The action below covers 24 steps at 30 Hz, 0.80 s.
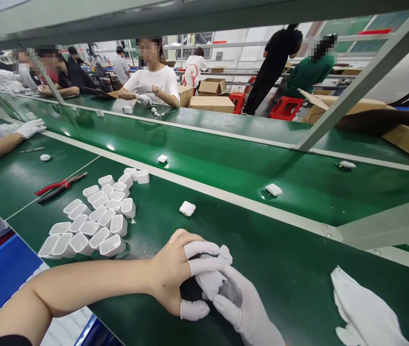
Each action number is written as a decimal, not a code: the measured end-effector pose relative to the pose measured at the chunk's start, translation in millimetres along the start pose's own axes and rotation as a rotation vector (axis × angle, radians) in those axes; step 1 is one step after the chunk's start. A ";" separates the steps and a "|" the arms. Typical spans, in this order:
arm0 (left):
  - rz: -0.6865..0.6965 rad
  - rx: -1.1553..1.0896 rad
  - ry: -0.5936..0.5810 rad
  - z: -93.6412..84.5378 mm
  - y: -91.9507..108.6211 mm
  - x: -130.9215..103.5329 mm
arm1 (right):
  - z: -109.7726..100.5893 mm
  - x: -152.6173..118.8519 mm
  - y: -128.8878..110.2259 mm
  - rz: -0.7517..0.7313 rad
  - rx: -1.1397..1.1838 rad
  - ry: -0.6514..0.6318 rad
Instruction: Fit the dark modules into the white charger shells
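While the left hand (175,274) is closing its fingers on the gloved right hand (233,298), the right is gripping back, beside white shells (96,216).

The left hand (175,274) was mostly bare and wore only small white fingertip covers (204,250) on some fingers. The right hand (242,307) wore a full white fabric glove.

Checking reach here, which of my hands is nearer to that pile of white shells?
Left. Your left hand lies just right of the pile of white shells; your gloved right hand is pressed against it, farther from the pile.
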<state>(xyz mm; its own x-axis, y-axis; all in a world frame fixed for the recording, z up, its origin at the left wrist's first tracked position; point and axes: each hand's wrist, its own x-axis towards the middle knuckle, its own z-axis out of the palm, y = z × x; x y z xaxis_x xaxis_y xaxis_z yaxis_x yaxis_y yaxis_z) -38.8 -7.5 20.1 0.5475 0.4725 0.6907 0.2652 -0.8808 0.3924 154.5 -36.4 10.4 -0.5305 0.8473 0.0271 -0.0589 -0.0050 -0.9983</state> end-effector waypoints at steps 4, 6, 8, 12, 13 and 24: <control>-0.090 -0.015 -0.005 4.3 2.2 -1.5 | -0.1 7.0 -15.2 0.068 0.260 -0.113; -0.094 -0.033 0.015 6.5 4.3 -4.4 | -1.4 8.2 -23.2 0.095 0.295 -0.161; -0.095 -0.058 0.020 9.2 6.4 -7.6 | -2.0 8.5 -29.0 0.125 0.274 -0.201; -0.073 -0.161 0.032 13.6 7.9 -11.7 | -1.7 8.5 -31.3 0.168 0.263 -0.245; -0.064 -0.197 0.034 14.2 7.9 -12.0 | -1.7 8.4 -30.5 0.163 0.262 -0.253; -0.254 -0.324 0.045 19.0 17.9 -18.3 | 2.6 1.5 -10.0 0.057 0.150 -0.098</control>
<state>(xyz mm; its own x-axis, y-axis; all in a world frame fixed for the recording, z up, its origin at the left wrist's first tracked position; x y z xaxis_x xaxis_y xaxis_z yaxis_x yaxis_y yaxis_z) -29.0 -32.4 2.9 0.4601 0.6805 0.5703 0.1194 -0.6839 0.7197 152.1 -36.5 20.6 -0.6157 0.7878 -0.0169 -0.1482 -0.1369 -0.9794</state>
